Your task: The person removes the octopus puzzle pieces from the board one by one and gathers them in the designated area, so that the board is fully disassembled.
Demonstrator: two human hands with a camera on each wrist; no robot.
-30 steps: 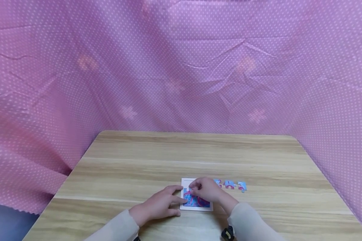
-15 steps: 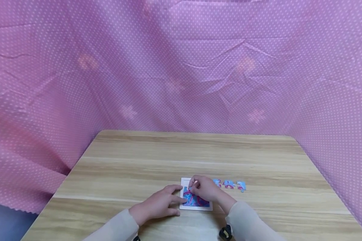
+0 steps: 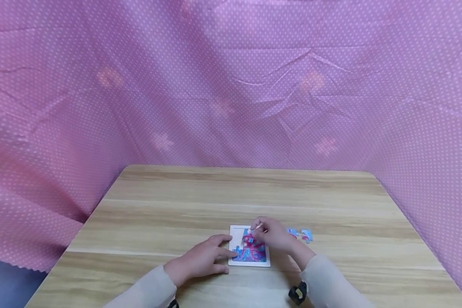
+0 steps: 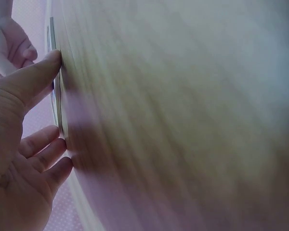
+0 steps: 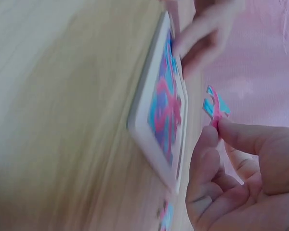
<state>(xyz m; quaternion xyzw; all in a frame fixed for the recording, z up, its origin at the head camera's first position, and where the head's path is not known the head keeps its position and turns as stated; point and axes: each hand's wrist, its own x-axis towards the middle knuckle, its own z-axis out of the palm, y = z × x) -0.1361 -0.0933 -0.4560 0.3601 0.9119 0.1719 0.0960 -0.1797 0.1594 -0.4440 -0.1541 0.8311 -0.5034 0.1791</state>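
Note:
A white-framed jigsaw puzzle [image 3: 250, 254] lies on the table, pink and blue pieces filling its bottom and right parts; its upper left shows bare white. My left hand [image 3: 202, 259] rests at its left side, fingers extended, some on the frame's edge and one over the picture. In the left wrist view, the left thumb [image 4: 43, 72] touches the thin edge of the frame. My right hand [image 3: 275, 235] is above the puzzle's upper right corner. Between its thumb and index finger it pinches a pink-and-blue puzzle piece [image 5: 216, 106], raised off the board.
Loose puzzle pieces [image 3: 306, 235] lie right of the frame, partly behind the right hand; one loose piece [image 5: 166, 216] shows in the right wrist view. The wooden table [image 3: 169, 214] extends around, with a pink dotted cloth [image 3: 223, 107] behind and at the sides.
My right hand has moved right and slightly away from over the picture with the piece. More bare white now shows at the puzzle's left. My left hand has stayed in place.

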